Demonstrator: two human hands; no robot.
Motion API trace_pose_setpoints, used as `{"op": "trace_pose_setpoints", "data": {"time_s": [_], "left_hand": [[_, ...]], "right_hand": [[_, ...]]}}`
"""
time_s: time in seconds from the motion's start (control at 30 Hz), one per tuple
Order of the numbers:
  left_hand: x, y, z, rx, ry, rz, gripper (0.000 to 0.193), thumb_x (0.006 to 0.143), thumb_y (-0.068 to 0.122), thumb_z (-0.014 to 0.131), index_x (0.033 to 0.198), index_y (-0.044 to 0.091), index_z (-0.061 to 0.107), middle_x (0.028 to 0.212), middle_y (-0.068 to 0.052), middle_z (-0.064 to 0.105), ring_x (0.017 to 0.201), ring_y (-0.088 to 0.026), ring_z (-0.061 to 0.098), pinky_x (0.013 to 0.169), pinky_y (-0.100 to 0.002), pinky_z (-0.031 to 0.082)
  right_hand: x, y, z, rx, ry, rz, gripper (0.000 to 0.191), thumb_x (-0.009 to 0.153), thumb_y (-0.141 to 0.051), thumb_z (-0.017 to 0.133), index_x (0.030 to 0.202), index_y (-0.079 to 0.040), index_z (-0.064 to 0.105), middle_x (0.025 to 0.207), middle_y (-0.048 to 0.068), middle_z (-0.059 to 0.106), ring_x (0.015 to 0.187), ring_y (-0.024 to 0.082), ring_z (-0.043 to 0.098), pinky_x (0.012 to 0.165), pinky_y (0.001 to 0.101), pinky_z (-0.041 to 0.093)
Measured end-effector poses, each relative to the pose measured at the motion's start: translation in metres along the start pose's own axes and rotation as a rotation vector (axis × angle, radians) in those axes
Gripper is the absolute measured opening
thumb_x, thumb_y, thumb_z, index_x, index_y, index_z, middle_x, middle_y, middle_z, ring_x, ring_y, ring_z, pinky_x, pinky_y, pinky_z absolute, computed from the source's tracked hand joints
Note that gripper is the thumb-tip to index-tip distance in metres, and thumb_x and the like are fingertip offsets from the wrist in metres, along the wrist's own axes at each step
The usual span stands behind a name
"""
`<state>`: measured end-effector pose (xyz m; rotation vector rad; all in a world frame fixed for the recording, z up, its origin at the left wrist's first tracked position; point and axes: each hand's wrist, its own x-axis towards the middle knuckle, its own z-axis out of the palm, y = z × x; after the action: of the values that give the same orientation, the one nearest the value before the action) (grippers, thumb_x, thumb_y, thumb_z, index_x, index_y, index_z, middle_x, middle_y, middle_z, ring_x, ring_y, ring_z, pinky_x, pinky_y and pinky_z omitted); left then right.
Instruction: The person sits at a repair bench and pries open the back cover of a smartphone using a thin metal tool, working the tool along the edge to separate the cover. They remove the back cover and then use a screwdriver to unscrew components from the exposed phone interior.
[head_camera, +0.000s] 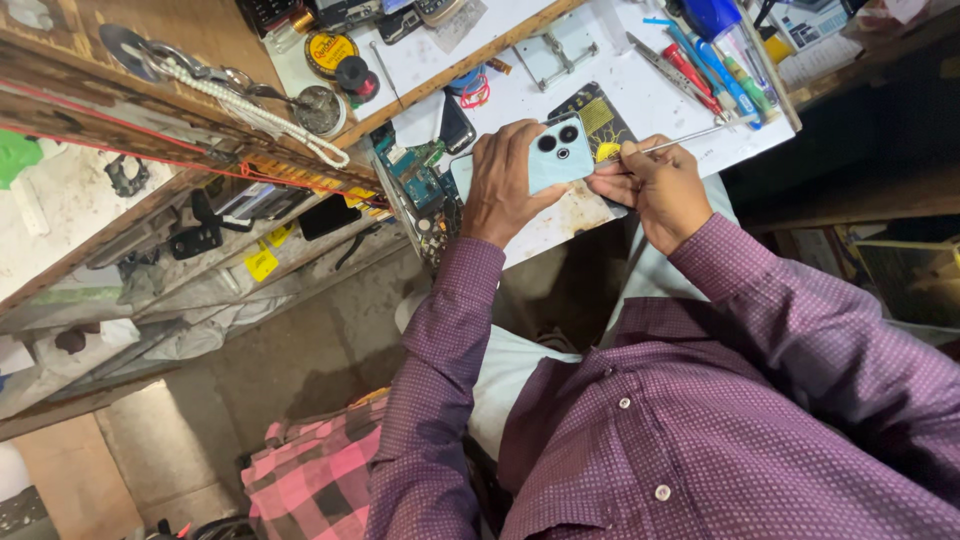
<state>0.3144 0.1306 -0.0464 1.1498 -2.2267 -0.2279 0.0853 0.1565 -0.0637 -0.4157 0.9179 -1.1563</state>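
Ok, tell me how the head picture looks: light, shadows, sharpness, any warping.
Head view: bright even light on the white bench; the floor beneath lies in shadow; wide-angle warping bends the wooden shelf edges. The pale blue phone in the left hand is sharp, as is the thin metal tool in the right hand; the shirt looms large up close.
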Motion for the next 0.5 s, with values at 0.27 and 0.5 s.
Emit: {"op": "trace_pose_setpoints", "data": {"time_s": [0.27,0.5], "left_hand": [[0.003,0.001,-0.005,-0.014,0.061,-0.046,0.086,0.068,0.026,0.095,0.135,0.007,0.046,0.134,-0.012,0.056,0.126,-0.030,0.055,0.109,-0.048,0.039],[-0.001,0.004,-0.005,0.025,-0.023,0.008,0.082,0.067,0.027,0.096,0.132,0.008,0.049,0.132,-0.011,0.057,0.122,-0.029,0.057,0.105,-0.046,0.042]], "right_hand": [[0.000,0.003,0.011,-0.035,-0.010,-0.147,0.016,0.109,-0.014,0.056,0.102,0.000,0.053,0.099,0.017,0.071,0.088,0.023,0.074,0.087,0.0377,0.065],[0.007,-0.010,-0.003,-0.329,-0.138,-0.147,0.013,0.108,-0.009,0.056,0.103,0.002,0.050,0.096,0.018,0.070,0.089,0.023,0.075,0.082,0.0353,0.067]]}}
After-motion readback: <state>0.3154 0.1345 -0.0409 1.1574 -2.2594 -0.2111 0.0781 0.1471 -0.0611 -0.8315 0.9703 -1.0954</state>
